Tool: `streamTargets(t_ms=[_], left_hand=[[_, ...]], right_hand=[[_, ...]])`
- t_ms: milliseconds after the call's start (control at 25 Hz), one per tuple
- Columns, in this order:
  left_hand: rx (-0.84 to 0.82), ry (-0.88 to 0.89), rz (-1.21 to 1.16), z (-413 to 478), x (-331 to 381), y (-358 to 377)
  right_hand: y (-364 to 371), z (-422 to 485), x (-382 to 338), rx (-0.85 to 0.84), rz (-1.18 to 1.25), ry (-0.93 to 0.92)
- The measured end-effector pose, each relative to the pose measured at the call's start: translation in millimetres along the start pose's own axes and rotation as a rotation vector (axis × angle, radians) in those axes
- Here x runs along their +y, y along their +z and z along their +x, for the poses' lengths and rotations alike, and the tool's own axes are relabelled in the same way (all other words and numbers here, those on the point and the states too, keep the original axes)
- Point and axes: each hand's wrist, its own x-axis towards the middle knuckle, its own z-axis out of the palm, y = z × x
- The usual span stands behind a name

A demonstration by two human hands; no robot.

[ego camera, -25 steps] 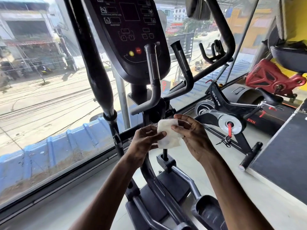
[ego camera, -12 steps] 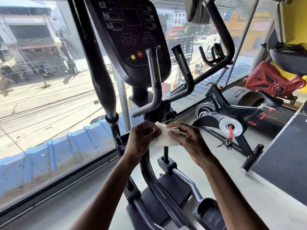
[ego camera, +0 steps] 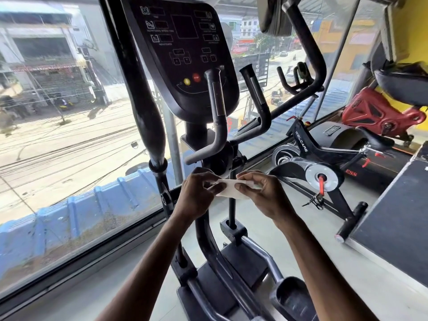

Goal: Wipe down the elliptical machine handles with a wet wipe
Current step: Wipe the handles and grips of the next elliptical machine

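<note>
By the gym window, below the console point(ego camera: 185, 56): left hand point(ego camera: 196, 193) and right hand point(ego camera: 261, 193) pinching the wet wipe point(ego camera: 228, 187) between them, likely readying it for the handles point(ego camera: 217, 117).

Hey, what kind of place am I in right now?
Most likely a gym on an upper floor: an elliptical console, a spin bike beside it, and big windows overlooking a street.
</note>
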Motion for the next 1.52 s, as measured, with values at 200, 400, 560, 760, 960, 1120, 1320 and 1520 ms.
streamTargets(t_ms=[200, 400, 560, 760, 960, 1120, 1320, 1520], left_hand=[[-0.011, -0.174, -0.38, -1.9, 12.6, 0.5], [0.016, -0.338, -0.548, 5.9, 24.5, -0.2], [-0.119, -0.314, -0.561, 7.5, 35.7, -12.2], [-0.062, -0.154, -0.54, 14.5, 40.6, -23.3], [0.056, -0.093, -0.477, 44.8, 43.7, -19.0], [0.173, -0.038, -0.365, 77.4, 38.7, -15.0], [0.121, 0.109, -0.403, 92.4, 45.7, -13.8], [0.309, 0.126, -0.287, 121.3, 28.0, -8.6]], right_hand=[[5.0, 2.1, -4.8, 0.314, -0.083, -0.003], [12.6, -2.6, -9.2, 0.188, -0.194, -0.282], [14.8, 6.0, -7.8, 0.213, -0.359, -0.391], [22.1, 23.2, -17.3, 0.204, 0.026, -0.174], [35.4, 41.0, -30.1, 0.332, -0.071, -0.272], [39.6, 56.2, -38.8, 0.4, -0.282, -0.516], [39.8, 88.3, -40.6, 0.456, -0.18, -0.481], [24.9, 138.5, -36.5, 0.553, -0.238, -0.528]])
